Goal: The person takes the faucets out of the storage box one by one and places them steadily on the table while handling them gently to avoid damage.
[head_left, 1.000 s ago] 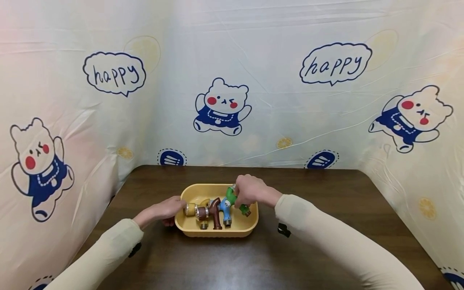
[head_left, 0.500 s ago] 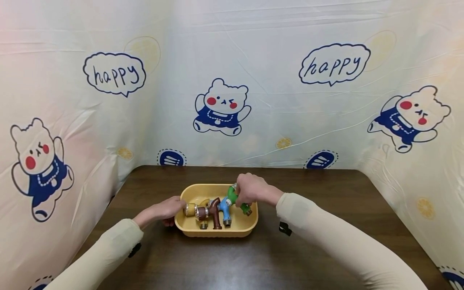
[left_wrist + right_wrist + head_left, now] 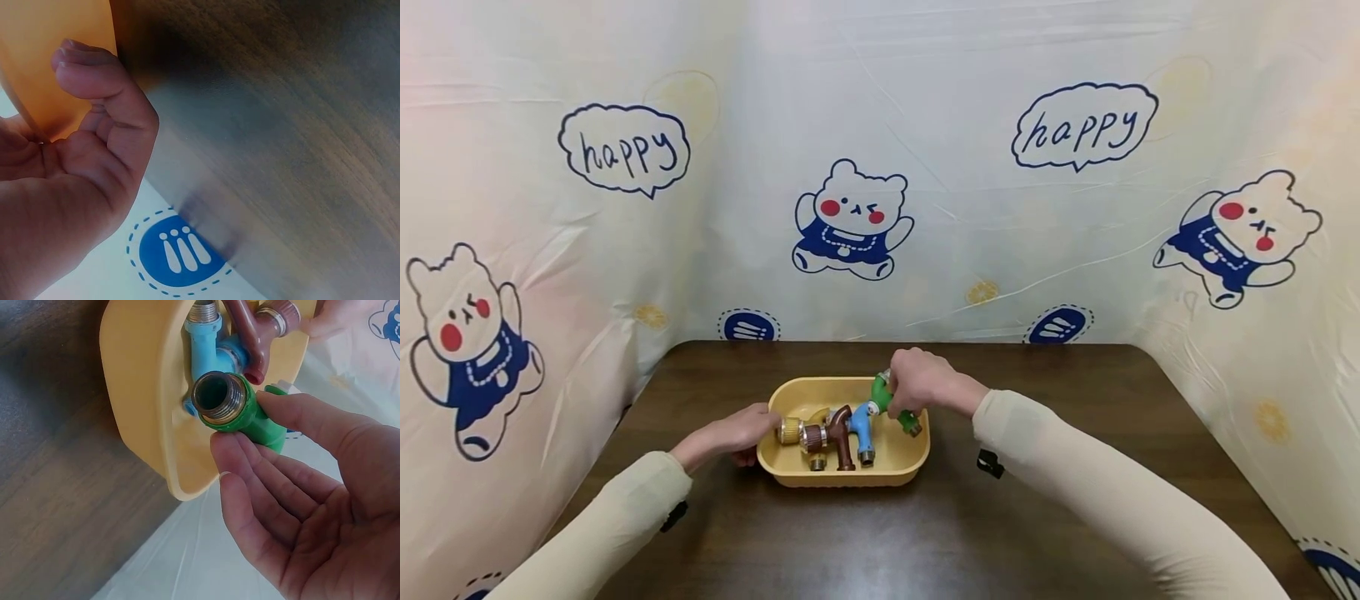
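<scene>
A yellow plastic basin (image 3: 842,480) stands on the table. My left hand (image 3: 737,429) grips its left rim; in the left wrist view, curled fingers lie against the outside of its wall (image 3: 37,37). Between thumb and fingertips, my right hand (image 3: 923,383) pinches a green tap (image 3: 267,430) over the basin's right end. The tap's threaded metal end (image 3: 215,399) faces the right wrist camera. Close beside it lies a blue tap (image 3: 861,427) inside the basin. A brown tap (image 3: 839,437) and a yellow tap (image 3: 789,431) lie further left, the yellow one partly hidden behind the brown.
The dark wooden table (image 3: 880,542) extends around the basin on all sides. A pale cloth curtain (image 3: 958,242) printed with cartoon bears encloses its back and sides.
My right hand has risen slightly with the green tap, relative to the basin. The head view has shifted a little. My left hand stays at the rim.
</scene>
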`<state>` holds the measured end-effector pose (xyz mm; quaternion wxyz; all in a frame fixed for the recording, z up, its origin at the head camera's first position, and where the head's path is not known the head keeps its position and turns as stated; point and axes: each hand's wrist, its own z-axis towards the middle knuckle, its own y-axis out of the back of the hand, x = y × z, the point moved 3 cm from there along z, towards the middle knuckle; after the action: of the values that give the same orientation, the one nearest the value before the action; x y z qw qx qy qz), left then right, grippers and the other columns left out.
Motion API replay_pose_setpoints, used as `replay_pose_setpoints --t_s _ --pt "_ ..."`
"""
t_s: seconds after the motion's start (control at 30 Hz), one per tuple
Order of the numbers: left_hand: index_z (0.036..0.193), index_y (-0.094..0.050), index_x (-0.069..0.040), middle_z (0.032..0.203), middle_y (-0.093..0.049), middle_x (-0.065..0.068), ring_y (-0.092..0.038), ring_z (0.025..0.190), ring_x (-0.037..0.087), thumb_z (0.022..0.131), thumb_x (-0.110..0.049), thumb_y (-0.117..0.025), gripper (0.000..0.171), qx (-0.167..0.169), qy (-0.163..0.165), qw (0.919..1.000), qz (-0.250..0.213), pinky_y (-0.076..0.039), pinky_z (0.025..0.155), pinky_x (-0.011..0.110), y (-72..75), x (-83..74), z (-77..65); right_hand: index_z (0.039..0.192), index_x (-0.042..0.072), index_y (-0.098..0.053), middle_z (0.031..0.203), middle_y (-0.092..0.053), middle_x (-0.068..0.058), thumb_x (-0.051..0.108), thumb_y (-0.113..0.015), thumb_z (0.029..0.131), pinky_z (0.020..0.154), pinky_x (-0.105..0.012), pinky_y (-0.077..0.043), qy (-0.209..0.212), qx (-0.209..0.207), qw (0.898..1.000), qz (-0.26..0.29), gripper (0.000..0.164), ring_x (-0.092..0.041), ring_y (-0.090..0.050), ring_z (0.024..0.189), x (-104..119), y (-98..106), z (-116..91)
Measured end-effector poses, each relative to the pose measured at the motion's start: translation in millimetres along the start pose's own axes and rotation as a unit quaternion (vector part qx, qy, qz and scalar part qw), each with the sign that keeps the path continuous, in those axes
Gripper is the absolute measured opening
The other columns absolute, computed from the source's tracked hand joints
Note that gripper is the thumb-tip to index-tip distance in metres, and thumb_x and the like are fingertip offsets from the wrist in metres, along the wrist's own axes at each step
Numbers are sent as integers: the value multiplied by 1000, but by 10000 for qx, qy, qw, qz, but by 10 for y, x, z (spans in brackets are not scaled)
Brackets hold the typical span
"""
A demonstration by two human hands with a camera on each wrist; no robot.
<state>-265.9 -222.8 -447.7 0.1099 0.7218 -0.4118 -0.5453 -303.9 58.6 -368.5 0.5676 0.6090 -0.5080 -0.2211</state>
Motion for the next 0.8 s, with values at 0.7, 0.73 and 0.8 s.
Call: replay_pose_setpoints --t_s 0.7,0.73,0.8 --pt "106 -53 -1 64 -66 10 -57 46 16 102 -21 -38 26 448 -272 9986 -103 -49 40 32 58 450 351 52 16 -55 47 -49 7 24 -87 84 45 -23 -41 -318 15 9995 -33 46 -8 -49 47 -132 86 -24" --pt "107 -53 -2 65 -66 10 -58 46 17 102 -24 -38 27 543 -302 9980 -142 -50 41 33 62 574 444 52 16 -57 48 -52 6 23 -86 84 45 -24 -41 -333 5 9994 -20 44 -8 -50 47 -139 90 -28" --pt "108 -53 -3 65 -66 10 -59 46 19 103 -25 -37 27 527 -519 9973 -3 -50 40 36 50 712 541 55 14 -61 52 -59 2 22 -86 84 45 -24 -44 -359 -32 9994 12 39 -9 -53 47 -155 95 -40"
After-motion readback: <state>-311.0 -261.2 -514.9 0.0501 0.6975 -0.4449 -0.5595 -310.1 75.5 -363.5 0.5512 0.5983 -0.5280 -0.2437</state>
